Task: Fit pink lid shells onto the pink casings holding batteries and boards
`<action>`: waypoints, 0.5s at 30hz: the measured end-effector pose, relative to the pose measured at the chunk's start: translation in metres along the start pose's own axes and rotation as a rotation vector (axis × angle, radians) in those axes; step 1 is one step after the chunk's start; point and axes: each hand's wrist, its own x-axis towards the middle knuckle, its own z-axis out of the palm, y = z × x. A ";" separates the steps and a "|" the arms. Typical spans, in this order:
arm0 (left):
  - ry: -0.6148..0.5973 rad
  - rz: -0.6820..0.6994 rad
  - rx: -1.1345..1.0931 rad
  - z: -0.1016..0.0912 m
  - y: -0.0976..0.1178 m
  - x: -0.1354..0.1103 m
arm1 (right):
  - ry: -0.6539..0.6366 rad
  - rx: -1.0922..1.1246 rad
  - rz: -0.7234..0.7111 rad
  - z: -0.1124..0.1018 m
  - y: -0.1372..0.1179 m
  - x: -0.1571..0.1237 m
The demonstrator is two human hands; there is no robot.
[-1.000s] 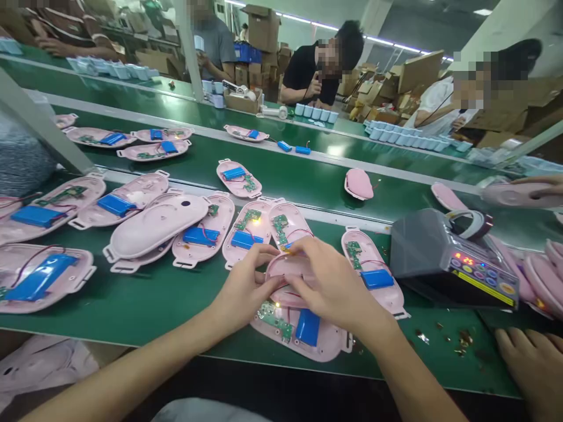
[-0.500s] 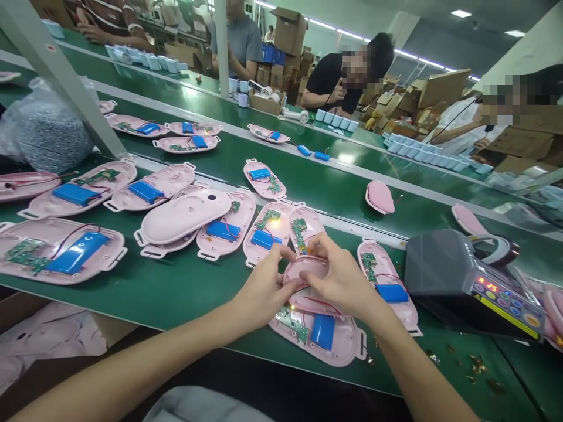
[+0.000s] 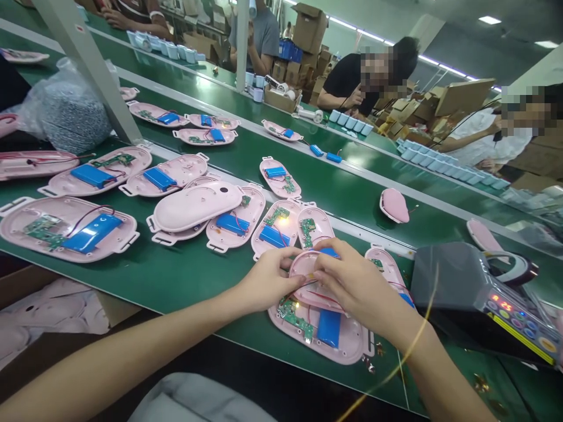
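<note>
My left hand (image 3: 268, 284) and my right hand (image 3: 352, 284) both pinch a pink plastic cover piece (image 3: 308, 275) held just above an open pink shell (image 3: 321, 331). That shell lies at the near edge of the green bench and carries a green circuit board (image 3: 295, 316), a blue battery (image 3: 328, 327) and red wires. A small light glows on the board. The fingers of both hands are closed on the cover's edges, with the thumbs on top.
Several open pink shells (image 3: 65, 228) with blue batteries lie across the green bench (image 3: 185, 275), one with a closed pink cover (image 3: 197, 205) on it. A grey tape dispenser (image 3: 475, 305) stands at my right. Other people sit beyond the conveyor belt (image 3: 352, 176).
The view has shifted, so everything sits lower and further right. My hands keep hold of the pink cover over the open shell, with my fingers moving slightly along its edge.
</note>
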 end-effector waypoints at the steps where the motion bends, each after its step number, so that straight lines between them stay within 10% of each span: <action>1: 0.008 0.003 0.005 0.000 0.000 0.000 | 0.014 -0.080 -0.020 0.003 0.000 0.002; 6: 0.023 0.077 -0.006 0.002 -0.001 -0.001 | 0.118 -0.307 -0.060 0.018 -0.004 0.011; 9: 0.043 0.096 0.001 0.004 -0.001 -0.004 | 0.133 -0.289 0.187 0.011 -0.007 0.018; 12: 0.065 0.067 0.008 0.005 -0.001 -0.008 | 0.066 -0.158 0.455 -0.005 -0.002 0.025; 15: 0.121 0.105 0.120 0.004 0.002 -0.011 | -0.080 0.136 0.372 -0.018 0.010 0.028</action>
